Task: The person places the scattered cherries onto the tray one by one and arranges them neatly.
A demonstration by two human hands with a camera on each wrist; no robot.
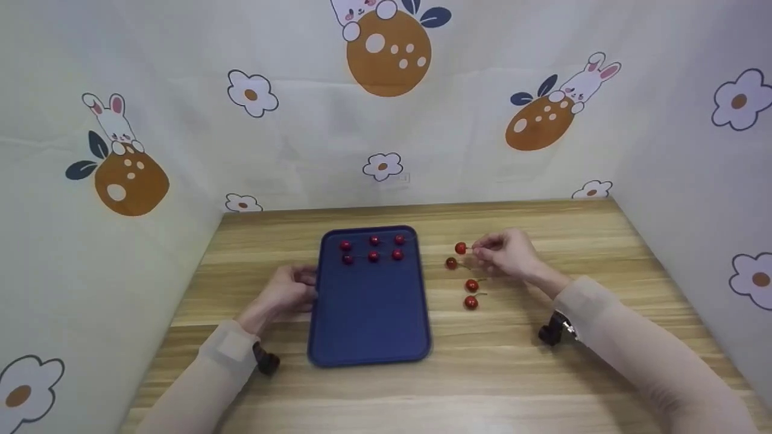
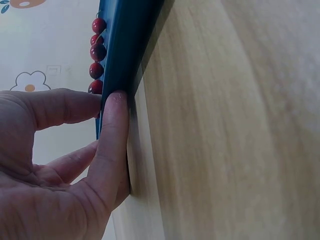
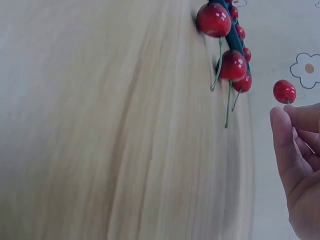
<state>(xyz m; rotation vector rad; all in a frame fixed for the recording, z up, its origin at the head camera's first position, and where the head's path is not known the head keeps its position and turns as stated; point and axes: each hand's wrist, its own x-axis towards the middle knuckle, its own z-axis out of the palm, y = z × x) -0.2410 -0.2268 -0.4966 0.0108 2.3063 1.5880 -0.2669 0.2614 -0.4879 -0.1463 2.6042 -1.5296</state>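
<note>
My right hand [image 1: 508, 253] pinches a red cherry [image 1: 461, 248] by its stem between thumb and fingertips; in the right wrist view this cherry [image 3: 284, 91] stands up from the fingertips. Three more cherries lie on the table between that hand and the blue tray [image 1: 369, 319], the closest one [image 1: 452, 263] just below the held one. Several cherries [image 1: 373, 255] sit in two rows at the tray's far end. At the tray's left side my left hand [image 1: 288, 292] grips the edge, thumb at the rim and index finger [image 2: 114, 130] along the outer wall.
The wooden table [image 1: 494, 374] meets a patterned cloth wall [image 1: 301, 144] at the back and on both sides. Two loose cherries, an upper one [image 1: 471, 285] and a lower one [image 1: 471, 302], lie right of the tray with stems pointing right.
</note>
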